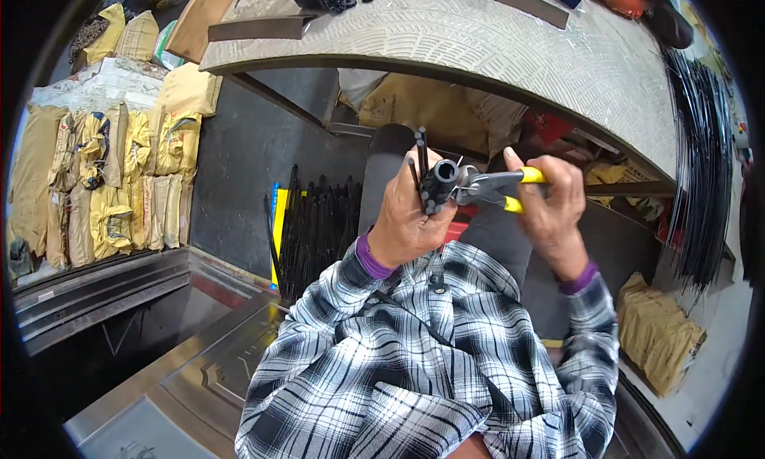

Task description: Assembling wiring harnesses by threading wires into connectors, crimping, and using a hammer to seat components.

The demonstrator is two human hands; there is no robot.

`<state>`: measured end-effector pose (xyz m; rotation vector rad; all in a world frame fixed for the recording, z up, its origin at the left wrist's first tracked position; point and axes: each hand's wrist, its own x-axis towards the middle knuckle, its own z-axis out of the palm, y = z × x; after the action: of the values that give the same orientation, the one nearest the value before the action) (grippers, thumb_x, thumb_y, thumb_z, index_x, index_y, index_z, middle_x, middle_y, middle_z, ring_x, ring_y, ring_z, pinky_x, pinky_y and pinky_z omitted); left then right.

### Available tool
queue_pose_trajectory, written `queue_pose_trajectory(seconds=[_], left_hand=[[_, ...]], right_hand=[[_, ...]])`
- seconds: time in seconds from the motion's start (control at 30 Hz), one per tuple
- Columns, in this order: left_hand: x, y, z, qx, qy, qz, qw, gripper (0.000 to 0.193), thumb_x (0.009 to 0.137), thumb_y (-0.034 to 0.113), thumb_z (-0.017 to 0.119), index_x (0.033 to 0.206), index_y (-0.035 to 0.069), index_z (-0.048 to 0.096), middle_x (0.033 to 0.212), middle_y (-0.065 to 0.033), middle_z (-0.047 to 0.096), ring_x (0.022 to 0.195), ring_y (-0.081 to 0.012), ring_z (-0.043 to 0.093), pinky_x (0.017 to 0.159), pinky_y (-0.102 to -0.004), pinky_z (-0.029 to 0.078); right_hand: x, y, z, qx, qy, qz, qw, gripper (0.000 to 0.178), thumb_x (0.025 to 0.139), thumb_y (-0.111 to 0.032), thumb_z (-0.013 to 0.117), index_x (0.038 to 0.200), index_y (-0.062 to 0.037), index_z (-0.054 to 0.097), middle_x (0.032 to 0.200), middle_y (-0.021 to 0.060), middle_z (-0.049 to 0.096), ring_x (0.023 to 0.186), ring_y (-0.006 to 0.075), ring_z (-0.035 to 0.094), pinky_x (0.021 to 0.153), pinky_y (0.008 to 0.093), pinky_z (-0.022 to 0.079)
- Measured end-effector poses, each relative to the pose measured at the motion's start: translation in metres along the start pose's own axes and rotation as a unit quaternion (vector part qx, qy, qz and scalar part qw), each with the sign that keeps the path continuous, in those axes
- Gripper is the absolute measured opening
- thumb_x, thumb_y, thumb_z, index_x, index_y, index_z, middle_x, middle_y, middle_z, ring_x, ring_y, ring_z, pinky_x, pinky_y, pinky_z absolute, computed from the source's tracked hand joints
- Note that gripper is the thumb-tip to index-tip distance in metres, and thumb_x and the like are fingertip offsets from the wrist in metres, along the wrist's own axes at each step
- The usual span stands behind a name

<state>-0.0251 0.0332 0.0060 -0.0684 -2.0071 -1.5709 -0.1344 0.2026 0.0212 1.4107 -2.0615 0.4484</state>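
In the middle of the head view my left hand [410, 228] is wrapped round a bundle of thin black rods [430, 198], seen nearly end on. One wider hollow black tube end [445, 170] shows among them. My right hand [555, 212] grips wire-cutting pliers [510, 180] with yellow handle ends, its thumb raised above them. The metal jaws touch or nearly touch the bundle beside the tube end, where short bits of thin wire stick out. Whether the jaws have closed on the wire, I cannot tell.
A pale worktop [510, 41] spans the far side. Black rods [319, 228] stand at my left beside a yellow strip [280, 228]; more black rods [701, 164] hang off the worktop's right end. Wrapped packages [115, 184] are stacked far left; a brown sack [657, 331] sits at right.
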Motion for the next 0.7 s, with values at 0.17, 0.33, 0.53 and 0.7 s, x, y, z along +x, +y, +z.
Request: queue_pose_trajectory(seconds=[0.17, 0.33, 0.53, 0.7], left_hand=[[-0.003, -0.001, -0.017, -0.088, -0.072, -0.099, 0.989, 0.030, 0.077, 0.009, 0.064, 0.102, 0.002, 0.048, 0.083, -0.0093, 0.054, 0.075, -0.0131, 0.054, 0.068, -0.0272, 0.043], [0.017, 0.010, -0.030, -0.147, -0.301, -0.029, 0.942, 0.059, 0.060, 0.017, 0.079, 0.112, 0.002, 0.055, 0.104, -0.0104, 0.062, 0.083, -0.0215, 0.062, 0.076, -0.0283, 0.050], [0.002, 0.006, -0.022, -0.028, -0.178, -0.029, 0.983, 0.055, 0.057, 0.038, 0.076, 0.096, 0.002, 0.061, 0.091, -0.0097, 0.064, 0.081, -0.0204, 0.064, 0.071, -0.0278, 0.050], [0.014, 0.014, -0.030, -0.106, -0.309, -0.068, 0.943, 0.053, 0.060, 0.023, 0.079, 0.104, 0.003, 0.058, 0.100, -0.0101, 0.062, 0.078, -0.0189, 0.062, 0.067, -0.0281, 0.050]], right_hand=[[0.037, 0.041, -0.066, 0.311, -0.390, -0.025, 0.866, 0.036, 0.061, 0.003, 0.058, 0.096, -0.0032, 0.051, 0.096, 0.0139, 0.051, 0.086, 0.0290, 0.055, 0.068, 0.0356, 0.046], [0.020, 0.054, -0.047, 0.685, -0.605, 0.278, 0.296, 0.035, 0.083, -0.010, 0.060, 0.109, 0.0008, 0.040, 0.077, 0.0133, 0.062, 0.062, 0.0184, 0.064, 0.053, 0.0252, 0.051], [0.005, 0.017, -0.052, 0.324, -0.314, 0.019, 0.892, 0.066, 0.062, -0.012, 0.077, 0.116, -0.0025, 0.039, 0.094, 0.0152, 0.050, 0.074, 0.0295, 0.055, 0.064, 0.0345, 0.046], [0.007, 0.030, -0.068, 0.537, -0.526, 0.098, 0.653, 0.040, 0.081, -0.007, 0.059, 0.115, 0.0010, 0.039, 0.085, 0.0183, 0.061, 0.073, 0.0307, 0.063, 0.062, 0.0339, 0.050]])
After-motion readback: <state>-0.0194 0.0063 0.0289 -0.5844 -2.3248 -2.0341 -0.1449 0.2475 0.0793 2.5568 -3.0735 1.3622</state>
